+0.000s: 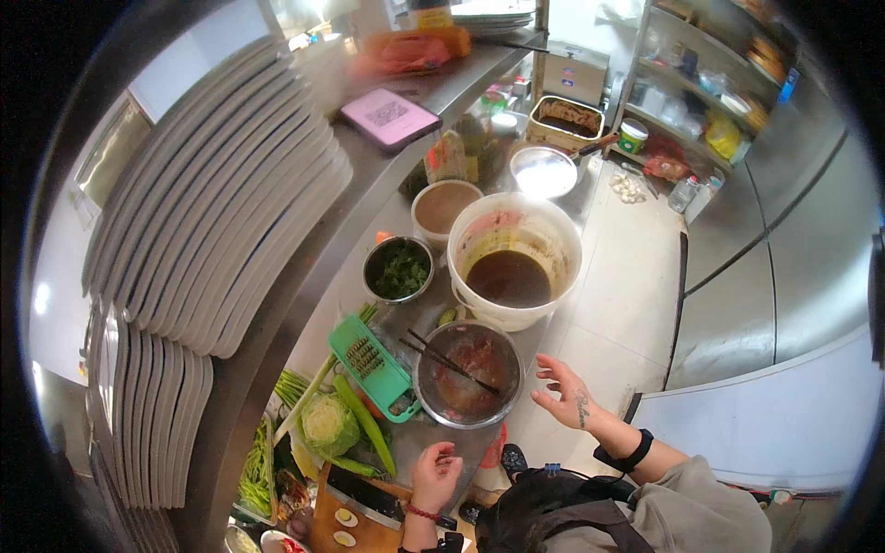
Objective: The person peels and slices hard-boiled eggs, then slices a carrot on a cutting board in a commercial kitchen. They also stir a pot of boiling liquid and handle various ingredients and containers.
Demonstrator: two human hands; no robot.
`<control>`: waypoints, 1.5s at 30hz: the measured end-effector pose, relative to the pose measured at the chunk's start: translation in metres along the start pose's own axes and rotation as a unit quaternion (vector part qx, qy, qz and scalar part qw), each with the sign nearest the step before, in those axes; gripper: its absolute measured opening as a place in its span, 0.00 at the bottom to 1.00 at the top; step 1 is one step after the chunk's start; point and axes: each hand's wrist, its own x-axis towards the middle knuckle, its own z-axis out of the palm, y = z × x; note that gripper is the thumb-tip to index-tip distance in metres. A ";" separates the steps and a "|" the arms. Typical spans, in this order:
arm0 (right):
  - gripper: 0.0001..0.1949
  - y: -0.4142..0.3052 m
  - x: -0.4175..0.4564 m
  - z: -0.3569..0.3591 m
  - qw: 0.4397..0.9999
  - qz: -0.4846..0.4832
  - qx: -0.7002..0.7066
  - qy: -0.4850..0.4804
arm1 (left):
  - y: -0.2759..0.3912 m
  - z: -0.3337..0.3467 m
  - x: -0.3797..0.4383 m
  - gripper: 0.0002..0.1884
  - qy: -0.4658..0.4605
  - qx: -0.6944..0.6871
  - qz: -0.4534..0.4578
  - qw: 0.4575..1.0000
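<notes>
In the head view a steel bowl (453,401) of wet, reddish contents stands on the metal counter, a pair of dark chopsticks (442,358) resting across it. Just right of its rim, my right hand (563,394) hovers in the air, empty, with its fingers apart. My left hand (435,475) is below the bowl, near the cleaver (363,496), fingers loosely bent and nothing seen in them. The cleaver lies on a wooden cutting board (325,529) beside two halves of boiled egg (344,517). Left of the bowl, a green plastic grater (373,377) leans at its rim.
A large white bucket (477,311) of dark liquid stands beyond the bowl. Nearby are a steel bowl of leafy greens (401,271), a cabbage (330,423) and long green peppers (366,422). An overhead shelf (266,325) at left carries stacked plates (221,193) and a phone (390,117).
</notes>
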 end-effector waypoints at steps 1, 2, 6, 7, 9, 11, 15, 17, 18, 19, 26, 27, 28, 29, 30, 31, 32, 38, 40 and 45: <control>0.34 -0.005 0.000 -0.004 1.000 -0.006 -0.002 0.004 | 0.002 0.000 0.001 0.17 -0.002 0.007 0.000 1.000; 0.34 -0.008 0.003 -0.011 1.000 -0.015 -0.021 0.010 | 0.004 0.000 0.001 0.17 -0.003 0.013 0.001 1.000; 0.36 -0.002 0.011 -0.051 0.996 -0.028 -0.071 0.050 | 0.001 -0.007 -0.011 0.17 0.005 0.012 -0.012 1.000; 0.36 0.000 0.013 -0.058 0.995 -0.025 -0.077 0.066 | -0.001 -0.011 -0.017 0.17 0.015 0.019 -0.018 1.000; 0.35 0.000 0.016 -0.068 0.995 -0.006 -0.039 0.086 | -0.003 -0.018 -0.033 0.17 0.034 0.031 -0.032 0.998; 0.35 -0.003 0.021 -0.073 0.995 0.017 0.015 0.093 | -0.003 -0.025 -0.050 0.18 0.050 0.042 -0.052 0.996; 0.33 -0.021 0.015 -0.067 0.998 0.015 0.023 0.054 | -0.028 -0.036 -0.090 0.18 0.080 -0.016 -0.083 0.993; 0.31 -0.044 0.005 -0.057 0.999 0.009 -0.022 0.025 | -0.056 -0.050 -0.113 0.18 0.096 -0.025 -0.075 0.992; 0.31 -0.046 -0.001 -0.051 0.999 0.015 -0.026 0.018 | -0.062 -0.053 -0.128 0.18 0.112 -0.019 -0.079 0.990; 0.31 -0.045 -0.006 -0.044 0.999 0.020 -0.030 0.008 | -0.068 -0.057 -0.142 0.17 0.129 -0.014 -0.084 0.988; 0.33 -0.019 -0.033 -0.022 0.999 0.039 0.012 -0.022 | -0.118 -0.058 -0.228 0.07 0.201 -0.056 -0.064 0.976; 0.31 -0.019 -0.030 -0.008 0.991 0.110 0.073 -0.033 | -0.126 -0.056 -0.245 0.07 0.213 -0.077 -0.067 0.972; 0.29 -0.019 -0.026 0.000 0.975 0.178 0.126 -0.035 | -0.134 -0.054 -0.261 0.08 0.219 -0.068 -0.087 0.969; 0.27 -0.014 -0.023 0.011 0.952 0.246 0.177 -0.036 | -0.145 -0.052 -0.282 0.08 0.223 -0.060 -0.109 0.967; 0.23 0.002 -0.014 0.026 0.929 0.286 0.229 -0.049 | -0.155 -0.047 -0.296 0.09 0.223 -0.054 -0.124 0.965; 0.20 0.015 -0.004 0.036 0.907 0.345 0.235 -0.053 | -0.157 -0.044 -0.306 0.09 0.216 -0.049 -0.130 0.966; 0.17 0.016 -0.001 0.057 0.897 0.368 0.246 -0.018 | -0.156 -0.044 -0.321 0.09 0.215 -0.042 -0.139 0.966; 0.06 0.072 0.012 0.085 0.912 0.291 0.286 0.047 | -0.162 -0.037 -0.373 0.11 0.239 -0.058 -0.161 0.956; 0.03 0.066 -0.019 0.090 0.903 0.311 0.289 0.062 | -0.171 -0.036 -0.397 0.10 0.258 -0.062 -0.172 0.949; 0.06 0.067 -0.092 0.036 0.898 0.343 0.268 0.059 | -0.193 -0.032 -0.399 0.09 0.234 -0.063 -0.171 0.955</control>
